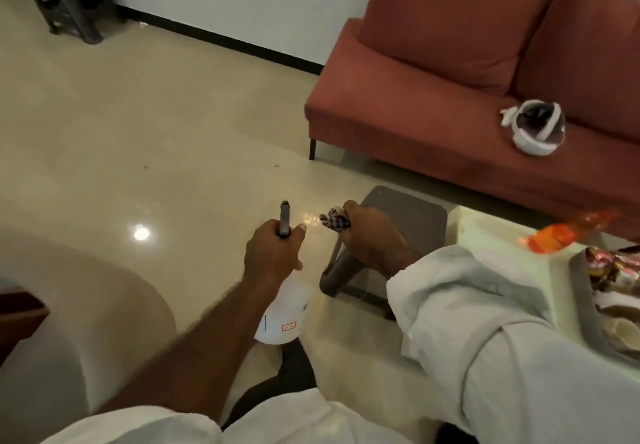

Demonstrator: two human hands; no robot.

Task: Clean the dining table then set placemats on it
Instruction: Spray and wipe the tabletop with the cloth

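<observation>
Our left hand [273,253] grips a spray bottle [282,319] — our right hand [372,235], just beside it, clutches a cloth [333,220].

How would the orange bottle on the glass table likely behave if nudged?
The orange bottle appears to lie on its side on the glass table, so it could probably roll rather than tip. It looks like translucent plastic, so likely light and not fragile. The smooth glass may let it slide easily. It is blurred, so its fill level cannot be told.
</observation>
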